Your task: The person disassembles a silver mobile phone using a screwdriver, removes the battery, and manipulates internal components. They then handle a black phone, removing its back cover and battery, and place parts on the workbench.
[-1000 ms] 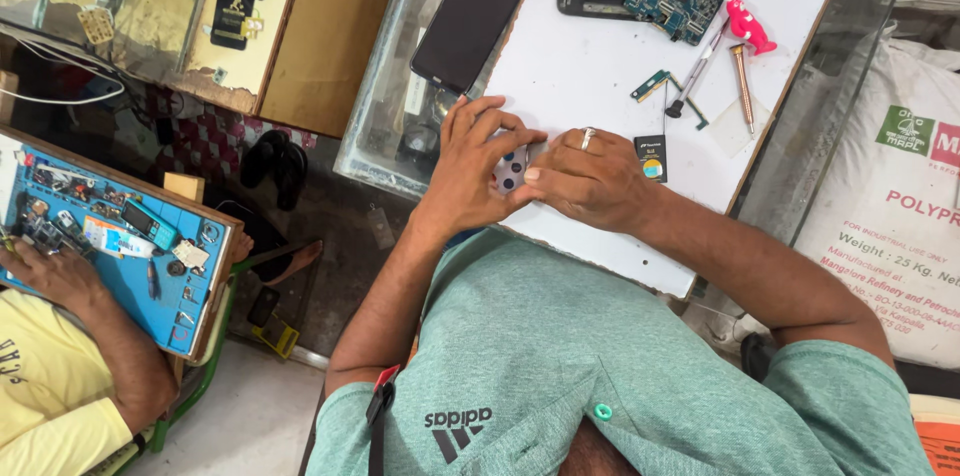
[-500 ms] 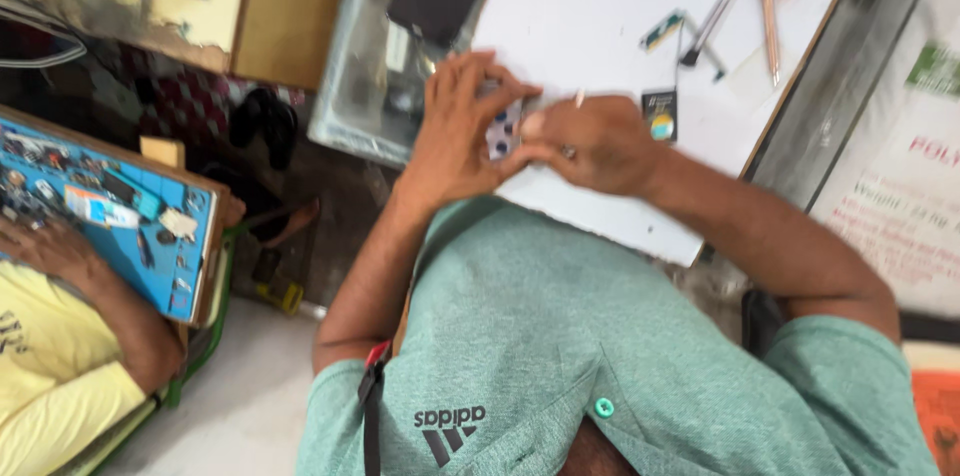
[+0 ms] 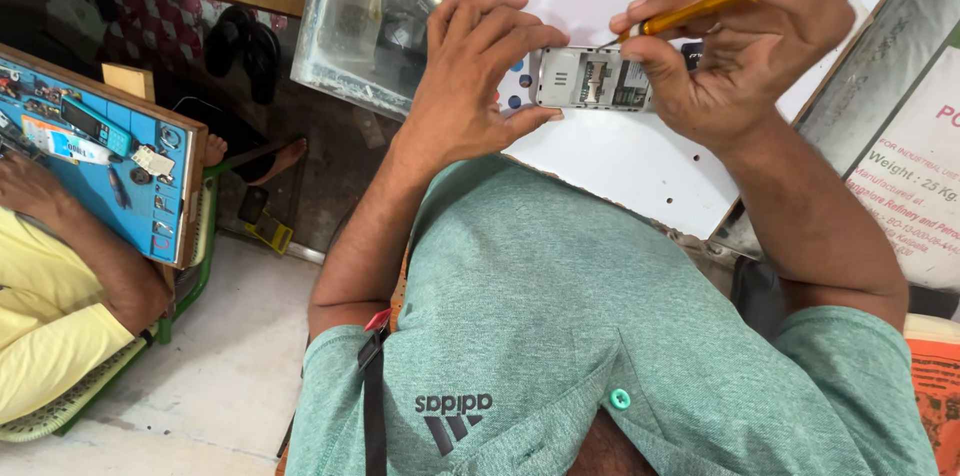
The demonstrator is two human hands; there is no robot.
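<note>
Head view shows the person bent over a white work board [image 3: 640, 166], with a small opened phone body [image 3: 590, 78] held just above it, its back cover off and the inner tray and contacts exposed. The left hand [image 3: 480, 76] curls around the phone's left end, thumb below and fingers arched over the top edge, gripping it firmly. The right hand [image 3: 730, 46] is closed in a pen-like pinch on a slim yellow-handled screwdriver [image 3: 690, 11], whose tip angles down to the upper right corner of the phone body. The step in hand appears to be working a screw or clip at that corner. Such a move calls for the tip to sit squarely and the left hand to keep the body from twisting. Both forearms come in from below, elbows wide, wrists bent inward over the board. At far left another person's arm [image 3: 70, 236] rests by a blue parts tray [image 3: 100, 156].
</note>
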